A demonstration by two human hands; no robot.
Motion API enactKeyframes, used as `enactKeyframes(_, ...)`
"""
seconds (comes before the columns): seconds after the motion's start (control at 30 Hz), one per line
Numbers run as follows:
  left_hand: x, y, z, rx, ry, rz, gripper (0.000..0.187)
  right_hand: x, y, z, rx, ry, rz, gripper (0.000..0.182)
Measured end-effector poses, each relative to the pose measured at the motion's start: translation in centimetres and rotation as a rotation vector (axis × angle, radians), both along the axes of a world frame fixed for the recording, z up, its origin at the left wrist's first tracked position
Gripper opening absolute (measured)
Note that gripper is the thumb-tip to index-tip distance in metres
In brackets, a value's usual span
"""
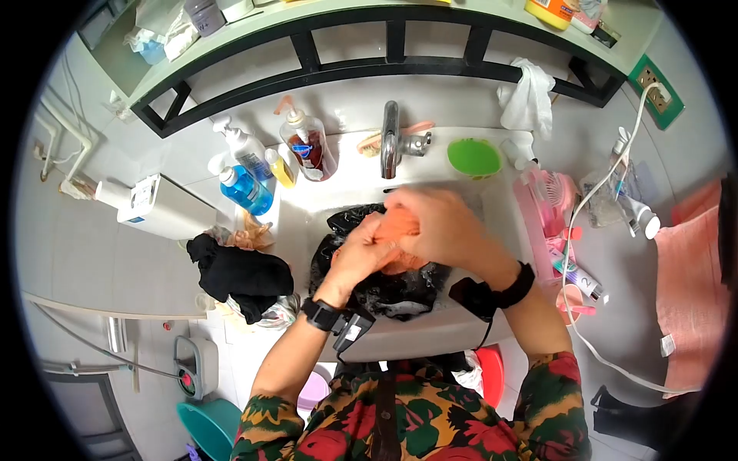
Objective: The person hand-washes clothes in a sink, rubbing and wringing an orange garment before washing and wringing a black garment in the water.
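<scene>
Over the white sink (492,323), my left hand (361,253) and my right hand (442,227) grip a bunched orange cloth (398,224) between them. Fingers of both hands are closed on its folds, and part of the fabric hangs below them. Beneath lies wet black fabric (327,257) in sudsy water, spread across the basin. The chrome faucet (390,142) stands just behind my right hand. Each wrist wears a black strap with a small device on it.
Left of the basin stand a pump bottle of dark red liquid (309,146), a blue bottle (246,190) and a heap of black clothing (242,273). A green dish (474,157) sits on the back rim. A white cable (607,184) runs down the right side, near pink containers (546,203).
</scene>
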State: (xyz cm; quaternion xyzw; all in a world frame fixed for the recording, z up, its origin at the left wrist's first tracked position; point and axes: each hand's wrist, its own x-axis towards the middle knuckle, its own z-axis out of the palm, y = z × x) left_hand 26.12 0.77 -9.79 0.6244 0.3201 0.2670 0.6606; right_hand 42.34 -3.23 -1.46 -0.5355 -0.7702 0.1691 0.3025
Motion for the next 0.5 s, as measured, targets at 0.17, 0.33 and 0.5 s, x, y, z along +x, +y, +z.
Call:
enactKeyframes(0.17,-1.1,0.8,5.6,0.001,-0.244,0.191,0.026,-0.1,-0.3,2.6,0.053,0.547,-0.026,0.056)
enactKeyframes(0.33,-3.3,2.7,-3.6,0.354,0.222,0.326,0.031,1.9,0.9,-12.3,-0.296,0.438,-0.221,0.029)
enactKeyframes(0.5,-3.5,-0.7,-8.7,0.631,0.975,-0.194,0.073,0.2,-0.6,-16.8,-0.34,-0.153,-0.233,0.035)
